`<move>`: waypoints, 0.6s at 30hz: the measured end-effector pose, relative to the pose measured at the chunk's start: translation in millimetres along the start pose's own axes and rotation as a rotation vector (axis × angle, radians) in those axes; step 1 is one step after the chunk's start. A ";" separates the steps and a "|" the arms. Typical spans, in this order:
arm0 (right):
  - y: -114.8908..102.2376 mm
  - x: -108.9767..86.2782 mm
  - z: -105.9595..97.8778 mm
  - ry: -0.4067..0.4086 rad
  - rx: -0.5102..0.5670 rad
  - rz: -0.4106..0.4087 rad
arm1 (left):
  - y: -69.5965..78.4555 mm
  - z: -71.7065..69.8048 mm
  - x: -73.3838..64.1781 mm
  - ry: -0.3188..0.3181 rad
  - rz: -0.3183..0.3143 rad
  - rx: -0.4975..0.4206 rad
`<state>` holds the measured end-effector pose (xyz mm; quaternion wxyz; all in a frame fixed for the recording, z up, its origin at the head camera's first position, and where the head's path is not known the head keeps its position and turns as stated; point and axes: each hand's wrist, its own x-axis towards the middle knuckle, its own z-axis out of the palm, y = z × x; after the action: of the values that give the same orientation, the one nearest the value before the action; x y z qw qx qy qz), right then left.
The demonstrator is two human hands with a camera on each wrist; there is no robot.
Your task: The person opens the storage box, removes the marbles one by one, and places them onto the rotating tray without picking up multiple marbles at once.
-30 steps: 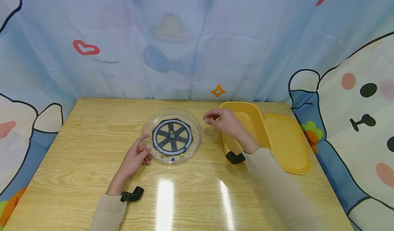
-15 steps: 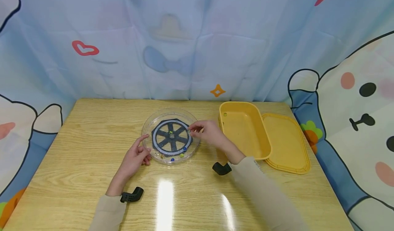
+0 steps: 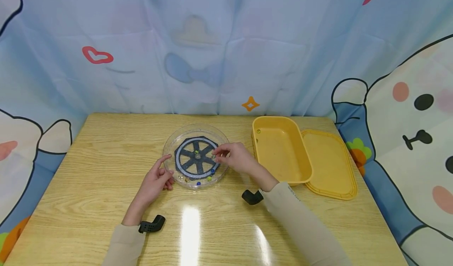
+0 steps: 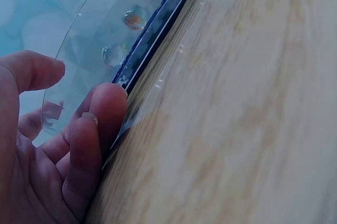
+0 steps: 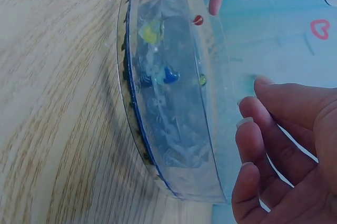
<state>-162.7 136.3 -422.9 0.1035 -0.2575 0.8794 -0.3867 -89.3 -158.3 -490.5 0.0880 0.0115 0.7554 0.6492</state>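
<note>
A clear round dish [image 3: 177, 136] with a dark spoked wheel on its floor stands mid-table; several small marbles [image 3: 198, 183] lie along its near edge. My left hand [image 3: 155, 179] holds the dish's left rim, thumb up on the wall and fingers [image 4: 97, 124] against the base of the dish [image 4: 89, 40]. My right hand [image 3: 235, 157] reaches over the dish's right side and pinches a small marble [image 3: 213, 155] between thumb and fingertips just above the wheel. In the right wrist view the right hand [image 5: 284, 145] hovers beside the dish wall [image 5: 179, 129]; the pinched marble is not clear there.
An open yellow box [image 3: 283, 152] stands right of the dish with one marble [image 3: 258, 131] in its far corner. Its yellow lid [image 3: 330, 165] lies flat further right. A printed curtain surrounds the wooden table [image 3: 88, 159].
My right hand has carried the marble leftward from beside the yellow box to over the dish's right side. The left hand and dish have stayed put.
</note>
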 end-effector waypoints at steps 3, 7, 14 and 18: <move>1.2 0.0 -0.6 -0.002 0.013 -0.007 | -0.1 0.0 0.3 0.001 0.000 0.003; 1.7 -0.6 -4.9 0.004 0.036 -0.002 | -0.6 0.1 0.6 -0.002 0.005 0.007; -0.1 -2.8 -23.0 0.035 0.044 0.069 | 0.0 0.4 0.2 0.004 -0.004 0.004; 2.2 -3.6 -37.8 0.081 -0.007 0.070 | 0.2 0.1 0.1 0.002 -0.008 0.007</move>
<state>-174.9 163.3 -398.9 0.0801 -0.2112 0.8927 -0.3900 -89.4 -158.1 -490.4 0.0895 0.0081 0.7579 0.6461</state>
